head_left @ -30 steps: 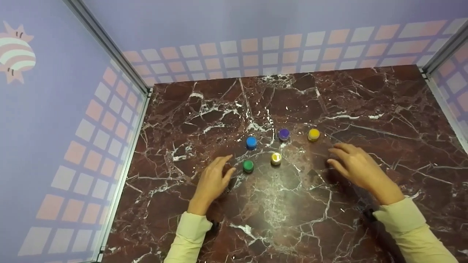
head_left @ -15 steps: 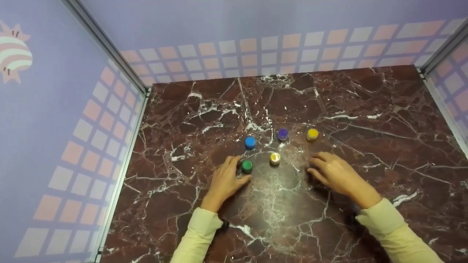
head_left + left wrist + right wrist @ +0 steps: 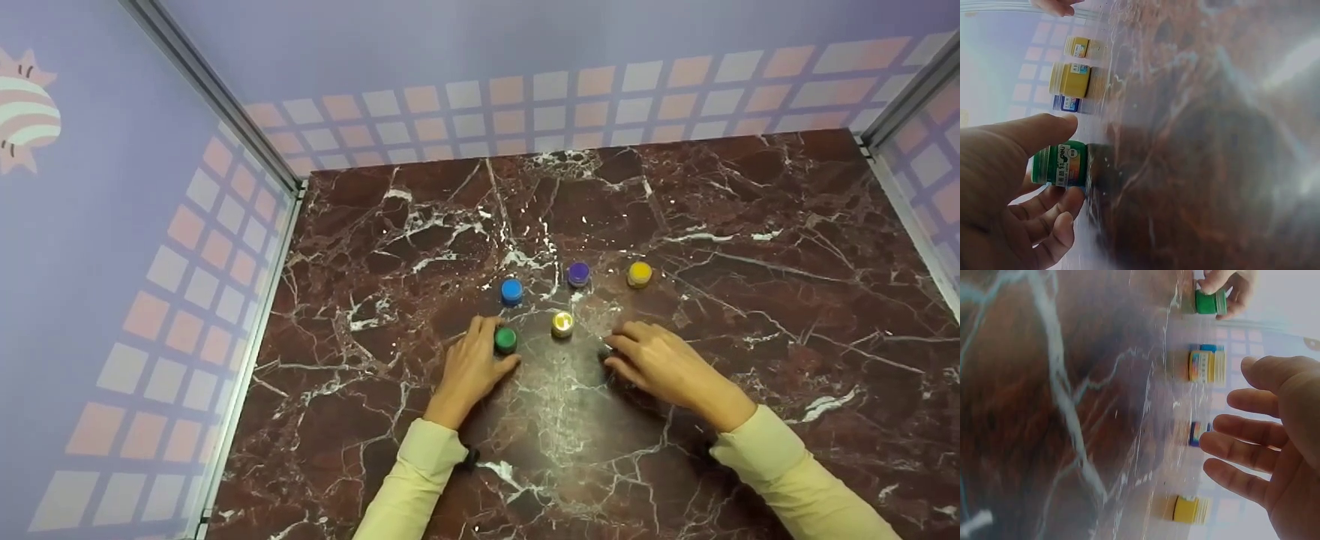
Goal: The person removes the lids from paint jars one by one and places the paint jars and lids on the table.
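My left hand (image 3: 474,367) is around the small green paint jar (image 3: 505,340), with thumb and fingers on opposite sides. In the left wrist view, a gap shows between the thumb and the green jar (image 3: 1067,164), while the fingertips are close to its other side. My right hand (image 3: 660,366) is over the table with its fingers extended and holds nothing. Nearest to it is a yellow paint jar (image 3: 562,325) with a bright glare on its lid. Behind stand a blue jar (image 3: 511,292), a purple jar (image 3: 578,274) and another yellow jar (image 3: 639,274), all upright.
The jars stand on a dark red marble-patterned table (image 3: 390,247). A lilac panel (image 3: 495,45) with pink and white squares closes off the back. Similar panels stand at the left (image 3: 105,247) and right, with metal framing at the corners.
My left hand has moved right and closed in around the green jar. My right hand has moved left toward the nearer yellow jar. The jars have stayed in place.
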The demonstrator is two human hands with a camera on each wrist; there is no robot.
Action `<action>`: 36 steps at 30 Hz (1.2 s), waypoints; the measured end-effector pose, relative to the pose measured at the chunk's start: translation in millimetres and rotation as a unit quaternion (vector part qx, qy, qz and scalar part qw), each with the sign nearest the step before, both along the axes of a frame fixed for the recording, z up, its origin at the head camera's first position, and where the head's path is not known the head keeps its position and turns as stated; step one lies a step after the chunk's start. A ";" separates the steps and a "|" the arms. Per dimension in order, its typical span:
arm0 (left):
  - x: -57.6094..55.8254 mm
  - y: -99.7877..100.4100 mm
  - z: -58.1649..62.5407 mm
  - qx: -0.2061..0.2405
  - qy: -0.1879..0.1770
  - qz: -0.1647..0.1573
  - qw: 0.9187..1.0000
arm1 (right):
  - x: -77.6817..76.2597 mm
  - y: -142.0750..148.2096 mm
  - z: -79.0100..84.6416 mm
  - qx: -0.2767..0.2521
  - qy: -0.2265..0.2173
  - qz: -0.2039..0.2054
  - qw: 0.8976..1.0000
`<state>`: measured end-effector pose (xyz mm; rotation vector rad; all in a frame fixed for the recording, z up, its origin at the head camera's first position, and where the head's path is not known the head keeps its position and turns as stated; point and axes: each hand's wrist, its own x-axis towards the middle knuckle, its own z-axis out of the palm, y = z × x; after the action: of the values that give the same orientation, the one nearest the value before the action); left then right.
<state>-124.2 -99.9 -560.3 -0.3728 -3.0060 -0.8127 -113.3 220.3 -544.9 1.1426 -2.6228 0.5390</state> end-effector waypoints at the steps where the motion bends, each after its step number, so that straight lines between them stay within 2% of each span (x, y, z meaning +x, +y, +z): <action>1: 0.1 0.5 -0.4 0.001 0.002 0.001 1.000 | 0.6 -1.7 0.0 0.001 -0.001 0.002 1.000; 7: -0.5 2.4 -3.6 0.006 0.009 0.007 1.000 | 4.1 -12.0 -2.5 -0.003 -0.013 0.011 1.000; 14: -0.8 5.6 -6.4 0.007 -0.012 0.019 1.000 | 8.3 -24.0 -6.3 -0.005 -0.033 0.025 0.999; 24: 2.7 7.2 -6.7 -0.002 0.000 0.029 1.000 | 13.7 -30.9 -8.7 -0.002 -0.047 0.026 0.999; 29: 4.9 9.8 -7.9 -0.001 0.015 0.022 1.000 | 15.2 -36.8 -7.3 0.000 -0.047 0.028 0.999; 36: 12.1 14.9 -5.2 0.007 0.029 -0.008 1.000 | 17.8 -41.7 -2.7 0.005 -0.055 0.024 0.998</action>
<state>-112.2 -85.0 -565.5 -0.4130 -2.9455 -0.8095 -95.5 178.6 -547.6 1.2140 -2.6992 0.6171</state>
